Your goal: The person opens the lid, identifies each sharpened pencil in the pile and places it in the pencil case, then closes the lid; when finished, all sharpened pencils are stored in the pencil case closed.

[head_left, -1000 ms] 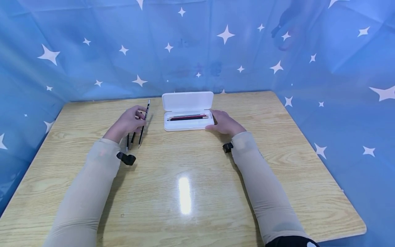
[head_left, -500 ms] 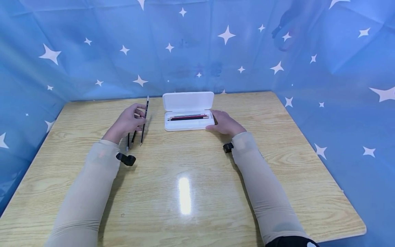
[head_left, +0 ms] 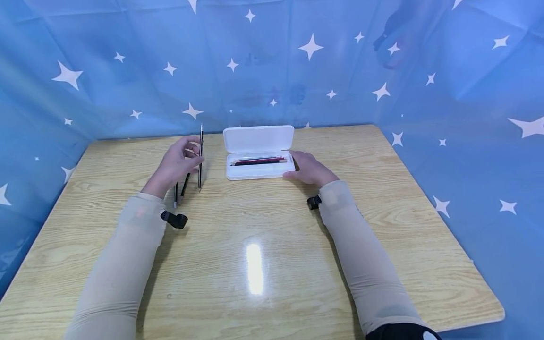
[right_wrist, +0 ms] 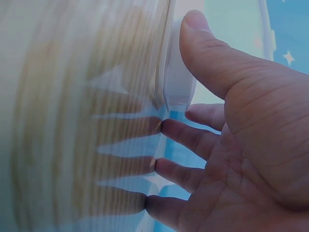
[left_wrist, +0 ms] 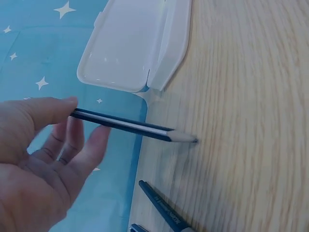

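Observation:
My left hand [head_left: 173, 163] pinches a dark, light-striped pencil [left_wrist: 125, 123] between thumb and fingers. In the left wrist view its sharpened tip points away from the palm, over the wood. Beneath that hand, two more dark pencils [head_left: 184, 186] lie on the table. A white pencil case [head_left: 238, 175] stands with its lid [head_left: 258, 140] raised at the back, and several pencils [head_left: 259, 162] lie inside it. At the case's right end my right hand [head_left: 312, 170] holds it, thumb at the front and index finger behind. The other fingertips [right_wrist: 166, 166] rest on the tabletop.
The light wooden table [head_left: 212, 264] reaches back to a blue curtain [head_left: 272, 61] with white stars. Small black cameras sit at both wrists, the left camera [head_left: 174, 219] close to the loose pencils. A bright reflection lies mid-table.
The left hand has lifted the pencil slightly away from the other two and turned it nearly straight fore-and-aft, shifting toward the back. The right hand and case have stayed put.

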A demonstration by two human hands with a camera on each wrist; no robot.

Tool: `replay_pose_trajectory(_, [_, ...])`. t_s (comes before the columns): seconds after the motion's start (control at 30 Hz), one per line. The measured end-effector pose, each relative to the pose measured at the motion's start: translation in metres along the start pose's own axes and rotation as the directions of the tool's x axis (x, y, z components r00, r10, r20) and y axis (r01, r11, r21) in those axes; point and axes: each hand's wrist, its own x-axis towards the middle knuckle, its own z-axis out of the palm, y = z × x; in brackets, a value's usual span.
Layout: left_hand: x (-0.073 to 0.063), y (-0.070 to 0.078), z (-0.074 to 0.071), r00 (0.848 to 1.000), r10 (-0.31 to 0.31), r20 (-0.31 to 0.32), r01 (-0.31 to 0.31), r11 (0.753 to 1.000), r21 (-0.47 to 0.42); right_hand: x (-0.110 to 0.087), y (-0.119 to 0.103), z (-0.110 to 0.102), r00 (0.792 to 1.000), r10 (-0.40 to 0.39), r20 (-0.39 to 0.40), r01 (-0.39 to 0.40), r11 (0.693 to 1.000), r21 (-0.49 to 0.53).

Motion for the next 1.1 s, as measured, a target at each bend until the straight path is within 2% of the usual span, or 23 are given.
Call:
replay_pose_trajectory(0.1, [0.000, 0.002, 0.003, 0.998, 0.053, -0.036, -0.052, 0.998, 0.021, 0.000, -0.001, 0.000, 1.000, -0.002, -0.003, 0.002, 1.000, 0.002])
replay_pose_trajectory(0.23, [0.000, 0.004, 0.005, 0.993, 0.090, -0.072, -0.086, 0.995, 0.048, 0.000, 0.000, -0.001, 1.000, 0.002, 0.000, -0.002, 1.000, -0.006])
replay_pose_trajectory(0.53, [-0.002, 0.004, 0.010, 0.983, 0.118, -0.137, -0.121, 0.993, -0.010, 0.000, -0.001, 0.000, 1.000, -0.003, -0.001, 0.003, 1.000, -0.005])
replay_pose_trajectory(0.83, [-0.002, 0.002, 0.013, 0.965, 0.172, -0.199, -0.186, 0.981, -0.052, -0.001, -0.001, -0.001, 1.000, -0.009, 0.006, 0.009, 1.000, -0.003])
replay_pose_trajectory(1.1, [-0.001, -0.002, 0.016, 0.958, 0.185, -0.221, -0.206, 0.976, -0.075, 0.000, -0.001, -0.001, 1.000, -0.015, 0.006, 0.015, 1.000, -0.006])
